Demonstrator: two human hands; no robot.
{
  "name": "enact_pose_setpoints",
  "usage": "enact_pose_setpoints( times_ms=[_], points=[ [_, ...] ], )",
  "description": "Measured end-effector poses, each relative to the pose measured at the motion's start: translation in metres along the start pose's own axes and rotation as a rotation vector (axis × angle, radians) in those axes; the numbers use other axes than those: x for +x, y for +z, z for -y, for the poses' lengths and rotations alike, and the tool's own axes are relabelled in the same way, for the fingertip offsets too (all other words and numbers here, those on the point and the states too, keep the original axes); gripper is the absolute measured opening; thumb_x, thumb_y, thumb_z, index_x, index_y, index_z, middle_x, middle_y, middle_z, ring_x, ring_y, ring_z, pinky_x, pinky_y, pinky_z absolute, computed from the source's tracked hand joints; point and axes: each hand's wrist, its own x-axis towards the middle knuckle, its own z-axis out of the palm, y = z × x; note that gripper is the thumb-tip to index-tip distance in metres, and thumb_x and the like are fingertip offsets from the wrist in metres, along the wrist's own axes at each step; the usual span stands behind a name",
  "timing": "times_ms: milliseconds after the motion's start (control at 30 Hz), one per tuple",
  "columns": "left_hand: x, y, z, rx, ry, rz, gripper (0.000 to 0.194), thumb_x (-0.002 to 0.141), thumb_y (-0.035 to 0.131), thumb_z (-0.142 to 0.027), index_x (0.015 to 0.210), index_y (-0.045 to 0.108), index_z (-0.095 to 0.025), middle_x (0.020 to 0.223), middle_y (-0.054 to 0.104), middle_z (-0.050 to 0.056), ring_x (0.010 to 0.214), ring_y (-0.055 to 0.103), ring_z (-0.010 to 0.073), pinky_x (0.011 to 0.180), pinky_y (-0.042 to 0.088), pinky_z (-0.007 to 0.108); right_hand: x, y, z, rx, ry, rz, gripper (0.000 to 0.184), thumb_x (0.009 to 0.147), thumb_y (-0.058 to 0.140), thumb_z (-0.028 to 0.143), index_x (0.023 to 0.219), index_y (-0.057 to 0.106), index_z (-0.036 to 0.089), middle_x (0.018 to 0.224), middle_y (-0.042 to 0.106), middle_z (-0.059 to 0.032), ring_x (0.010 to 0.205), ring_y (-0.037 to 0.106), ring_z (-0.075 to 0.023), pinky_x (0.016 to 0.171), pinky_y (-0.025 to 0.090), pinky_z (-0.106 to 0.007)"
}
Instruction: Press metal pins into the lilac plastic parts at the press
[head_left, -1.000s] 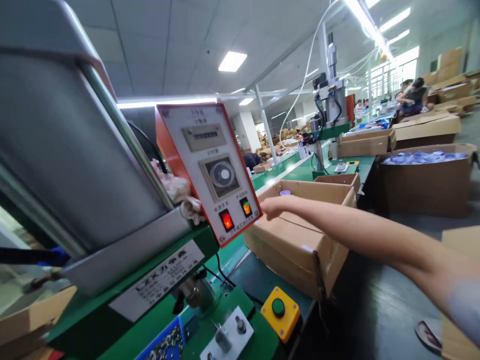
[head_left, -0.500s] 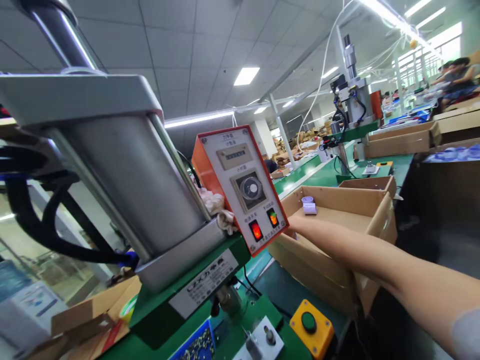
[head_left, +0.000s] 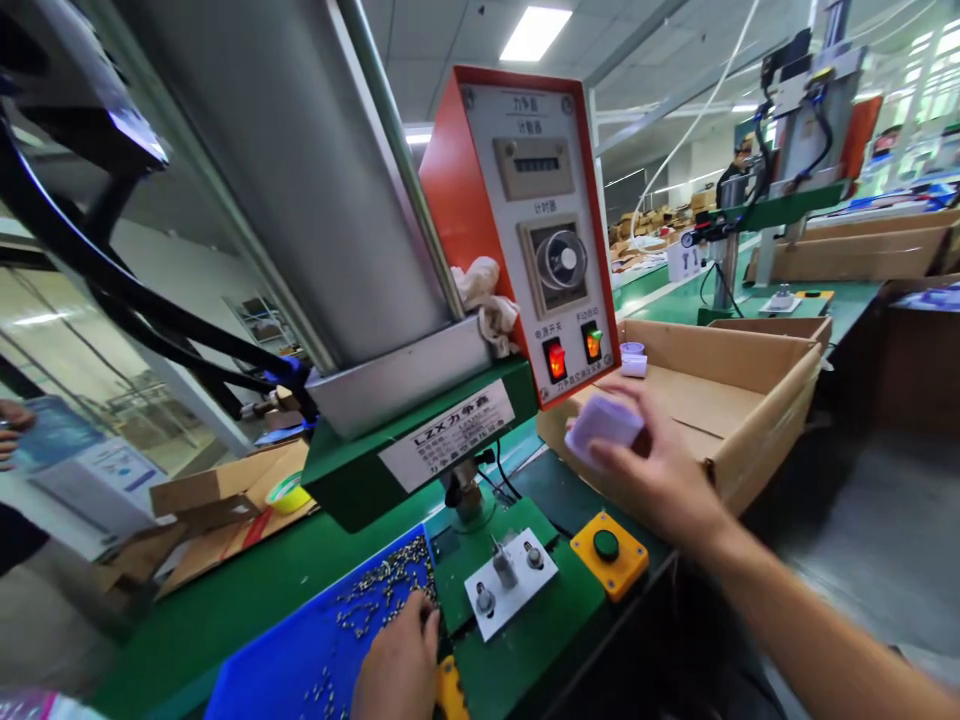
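Observation:
My right hand (head_left: 660, 465) grips a pale purple plastic piece (head_left: 604, 428), blurred by motion, in front of the cardboard box's near wall. At the blue tray's right side, my left hand (head_left: 399, 660) has its fingers curled together; what they hold, if anything, is hidden. Small metal parts (head_left: 386, 585) lie scattered in the blue tray (head_left: 262, 655). To the right of that hand, a metal fixture plate (head_left: 511, 582) with an upright pin is fixed to the green press base. Beside it sits a yellow box with a green button (head_left: 607, 548).
The press head (head_left: 420, 430) and its orange control box (head_left: 525, 240) stand over the fixture. A cardboard box (head_left: 772, 420) at right holds purple pieces (head_left: 634, 362). Yellow tape (head_left: 288, 493) lies at left. Another person's hand (head_left: 11, 425) shows at the far left edge.
My right hand has come out of the cardboard box with the purple piece. My left hand has come into view at the blue tray. The view has tilted downward.

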Motion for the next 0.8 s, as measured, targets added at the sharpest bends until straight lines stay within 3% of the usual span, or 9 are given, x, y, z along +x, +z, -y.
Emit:
enact_pose_setpoints(
  times_ms=[67, 133, 267, 433, 533, 600, 700, 800],
  points=[
    [-0.001, 0.001, 0.002, -0.013, 0.022, 0.001, 0.021, 0.092, 0.032, -0.027, 0.089, 0.053, -0.023, 0.090, 0.069, 0.006, 0.084, 0.063, 0.0210, 0.072, 0.039, 0.029, -0.035, 0.028, -0.025, 0.229, 0.187, 0.043, 0.061, 0.075, 0.071, 0.043, 0.126, 0.041, 0.024, 0.103, 0.062, -0.0054, 0.085, 0.065, -0.0196, 0.074, 0.054, -0.032],
    [-0.001, 0.001, 0.003, -0.026, 0.045, -0.011, 0.021, 0.091, 0.032, -0.028, 0.086, 0.052, -0.024, 0.086, 0.069, 0.004, 0.080, 0.062, 0.0201, 0.069, 0.038, 0.028, -0.052, 0.057, -0.042, 0.368, 0.282, 0.105, 0.061, 0.075, 0.070, 0.043, 0.125, 0.041, 0.024, 0.103, 0.061, -0.0052, 0.087, 0.064, -0.0197, 0.075, 0.054, -0.032],
    [0.000, 0.003, 0.006, -0.034, 0.054, -0.045, 0.020, 0.091, 0.034, -0.027, 0.080, 0.051, -0.025, 0.080, 0.068, 0.003, 0.076, 0.062, 0.0183, 0.067, 0.036, 0.027, -0.047, 0.092, -0.047, 0.500, 0.310, 0.288, 0.061, 0.073, 0.072, 0.039, 0.124, 0.043, 0.024, 0.102, 0.059, -0.0035, 0.086, 0.063, -0.0178, 0.074, 0.052, -0.029],
    [0.000, 0.004, 0.005, -0.041, 0.040, -0.039, 0.020, 0.091, 0.035, -0.026, 0.081, 0.052, -0.024, 0.081, 0.068, 0.003, 0.075, 0.062, 0.0184, 0.066, 0.036, 0.026, -0.039, 0.099, -0.034, 0.434, 0.213, 0.446, 0.063, 0.075, 0.070, 0.030, 0.129, 0.039, 0.025, 0.106, 0.061, -0.0040, 0.084, 0.061, -0.0152, 0.073, 0.051, -0.026],
    [0.000, 0.003, 0.003, -0.034, 0.040, -0.026, 0.020, 0.091, 0.034, -0.025, 0.081, 0.052, -0.024, 0.080, 0.068, 0.004, 0.074, 0.062, 0.0185, 0.065, 0.036, 0.026, -0.040, 0.096, -0.030, 0.151, 0.097, 0.498, 0.068, 0.074, 0.069, 0.023, 0.134, 0.037, 0.025, 0.109, 0.063, -0.0041, 0.083, 0.061, -0.0148, 0.076, 0.050, -0.028],
    [0.000, 0.002, 0.003, -0.028, 0.034, -0.040, 0.019, 0.090, 0.035, -0.026, 0.081, 0.052, -0.024, 0.078, 0.068, 0.003, 0.072, 0.062, 0.0186, 0.064, 0.036, 0.026, -0.041, 0.094, -0.032, -0.042, -0.039, 0.526, 0.073, 0.071, 0.071, 0.021, 0.136, 0.038, 0.023, 0.117, 0.062, -0.0065, 0.096, 0.061, -0.0184, 0.087, 0.047, -0.033],
    [-0.003, 0.000, 0.008, -0.101, 0.053, -0.133, 0.021, 0.091, 0.034, -0.033, 0.086, 0.053, -0.026, 0.082, 0.069, 0.003, 0.075, 0.063, 0.0196, 0.066, 0.039, 0.027, -0.046, 0.092, -0.044, -0.177, -0.145, 0.571, 0.079, 0.068, 0.074, 0.025, 0.137, 0.037, 0.021, 0.124, 0.059, -0.0092, 0.108, 0.058, -0.0227, 0.094, 0.044, -0.036],
    [-0.018, 0.002, 0.017, -0.212, 0.052, -0.285, 0.024, 0.090, 0.037, -0.039, 0.097, 0.055, -0.026, 0.098, 0.069, 0.005, 0.089, 0.064, 0.0218, 0.076, 0.045, 0.029, -0.053, 0.091, -0.053, -0.181, -0.073, 0.560, 0.080, 0.070, 0.074, 0.027, 0.140, 0.035, 0.023, 0.119, 0.062, -0.0078, 0.104, 0.061, -0.0221, 0.089, 0.047, -0.033]
  ],
)
